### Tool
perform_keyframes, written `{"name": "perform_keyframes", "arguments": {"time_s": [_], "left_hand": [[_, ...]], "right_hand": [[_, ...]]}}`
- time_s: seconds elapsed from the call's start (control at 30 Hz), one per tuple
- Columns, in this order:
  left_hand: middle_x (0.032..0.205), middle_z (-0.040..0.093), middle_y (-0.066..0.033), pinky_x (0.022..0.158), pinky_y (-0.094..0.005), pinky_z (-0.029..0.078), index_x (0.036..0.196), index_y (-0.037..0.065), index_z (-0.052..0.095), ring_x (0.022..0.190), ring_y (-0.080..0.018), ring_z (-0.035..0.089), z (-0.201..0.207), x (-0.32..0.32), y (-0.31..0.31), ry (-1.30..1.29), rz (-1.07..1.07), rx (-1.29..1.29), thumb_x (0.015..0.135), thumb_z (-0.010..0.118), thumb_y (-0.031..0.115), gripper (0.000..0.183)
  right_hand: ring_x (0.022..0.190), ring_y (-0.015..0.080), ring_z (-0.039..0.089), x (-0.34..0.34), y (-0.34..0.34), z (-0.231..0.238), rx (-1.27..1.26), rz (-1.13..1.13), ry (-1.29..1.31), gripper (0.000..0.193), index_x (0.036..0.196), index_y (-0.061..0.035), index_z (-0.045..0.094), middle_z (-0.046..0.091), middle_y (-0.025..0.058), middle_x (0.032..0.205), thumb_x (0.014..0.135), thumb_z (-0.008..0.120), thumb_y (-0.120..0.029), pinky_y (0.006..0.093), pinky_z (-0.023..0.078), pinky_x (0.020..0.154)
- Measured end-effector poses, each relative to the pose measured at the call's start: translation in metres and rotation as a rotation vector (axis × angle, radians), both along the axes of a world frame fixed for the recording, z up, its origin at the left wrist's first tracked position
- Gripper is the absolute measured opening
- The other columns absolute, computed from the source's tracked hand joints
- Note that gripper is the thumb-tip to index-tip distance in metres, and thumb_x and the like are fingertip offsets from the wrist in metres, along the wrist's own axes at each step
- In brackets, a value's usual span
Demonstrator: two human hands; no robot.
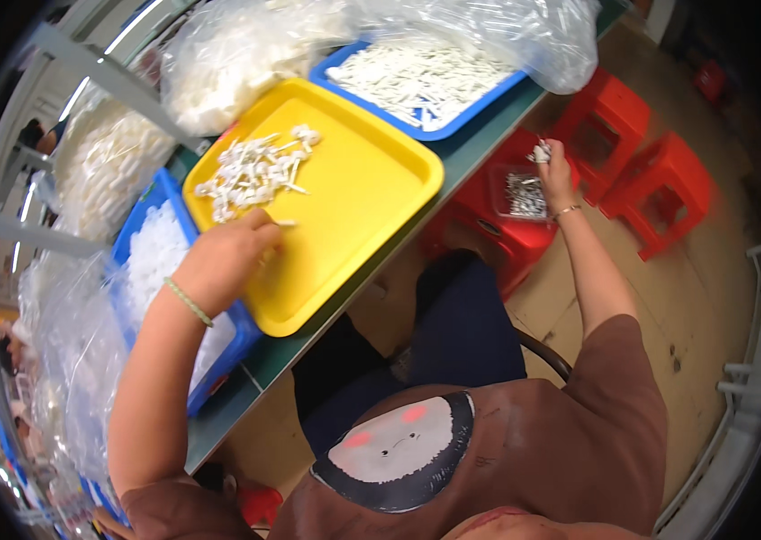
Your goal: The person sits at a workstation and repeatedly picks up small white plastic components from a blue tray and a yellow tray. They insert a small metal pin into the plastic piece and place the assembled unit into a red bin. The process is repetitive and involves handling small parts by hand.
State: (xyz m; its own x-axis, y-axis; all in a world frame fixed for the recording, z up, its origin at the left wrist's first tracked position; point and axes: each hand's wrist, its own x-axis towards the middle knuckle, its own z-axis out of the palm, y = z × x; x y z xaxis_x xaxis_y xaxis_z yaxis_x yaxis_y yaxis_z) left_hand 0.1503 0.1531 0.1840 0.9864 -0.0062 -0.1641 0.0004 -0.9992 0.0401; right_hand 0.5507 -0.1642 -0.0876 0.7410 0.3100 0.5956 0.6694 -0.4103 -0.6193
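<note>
My left hand [232,256] is over the yellow tray [358,211], fingers closed together. A small white stick-like part [286,223] shows at its fingertips. Up and left of that hand, a loose pile of white stick-shaped parts with wider heads [259,166] lies in the tray. Off to the right, my right hand [558,175] is raised and closed round a small bunch of silvery-white pieces [540,152]; their exact kind is too small to make out. Just below it, a clear box [499,191] of small silvery metal pieces [525,194] rests on a red stool [520,238].
A blue tray [437,135] of thin white parts stands beyond the yellow one. Another blue tray [245,335] with white pieces sits at the left. Clear bags of white parts [236,67] crowd the table's back. More red stools [660,193] stand on the floor at right.
</note>
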Motion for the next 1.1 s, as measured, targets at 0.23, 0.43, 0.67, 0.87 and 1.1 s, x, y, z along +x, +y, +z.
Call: {"name": "perform_keyframes", "arguments": {"time_s": [0.23, 0.43, 0.67, 0.87, 1.1], "left_hand": [[0.103, 0.059, -0.0093, 0.073, -0.0336, 0.05, 0.101, 0.006, 0.06, 0.085, -0.029, 0.061, 0.027, -0.007, -0.016, -0.231, 0.041, -0.084, 0.075, 0.054, -0.007, 0.03], [0.095, 0.062, -0.0115, 0.068, -0.0323, 0.051, 0.099, 0.006, 0.064, 0.08, -0.0279, 0.063, 0.058, -0.062, -0.083, -0.315, 0.125, -0.269, 0.072, 0.056, -0.009, 0.032], [0.097, 0.064, -0.0127, 0.074, -0.0331, 0.051, 0.103, 0.004, 0.065, 0.086, -0.0281, 0.063, 0.015, -0.121, -0.117, -0.189, 0.135, -0.739, 0.077, 0.06, -0.003, 0.028], [0.099, 0.063, -0.012, 0.077, -0.0334, 0.05, 0.108, 0.005, 0.064, 0.089, -0.0273, 0.062, -0.046, -0.123, -0.135, -0.246, 0.123, -0.962, 0.082, 0.059, 0.0, 0.027], [0.101, 0.061, -0.0105, 0.078, -0.0345, 0.051, 0.11, 0.007, 0.061, 0.091, -0.0281, 0.062, -0.081, -0.136, -0.13, -0.259, 0.085, -1.038, 0.085, 0.055, 0.002, 0.026]], "right_hand": [[0.073, 0.0207, 0.062, 0.0, -0.003, 0.019, 0.201, -0.076, 0.133, 0.023, 0.111, -0.0011, 0.048, 0.061, 0.0109, 0.085, 0.093, 0.053, -0.014, 0.0328, 0.049, 0.065], [0.066, 0.008, 0.054, 0.001, -0.012, 0.033, 0.494, -0.077, 0.201, 0.019, 0.107, -0.0016, 0.047, 0.058, 0.0026, 0.079, 0.094, 0.052, -0.015, 0.0243, 0.045, 0.057], [0.068, 0.0095, 0.052, -0.101, 0.022, 0.175, 0.86, 0.472, 0.214, 0.02, 0.112, -0.0038, 0.044, 0.056, 0.0044, 0.084, 0.093, 0.051, -0.005, 0.0204, 0.042, 0.057], [0.08, 0.0251, 0.063, -0.215, 0.152, 0.252, 0.246, 0.723, -0.159, 0.027, 0.114, -0.0067, 0.045, 0.061, 0.0139, 0.087, 0.089, 0.055, -0.006, 0.0334, 0.049, 0.067], [0.083, 0.0319, 0.06, -0.23, 0.189, 0.223, -0.505, 0.958, -0.154, 0.02, 0.107, -0.0066, 0.05, 0.061, 0.0161, 0.091, 0.088, 0.056, -0.012, 0.0371, 0.048, 0.072]]}}
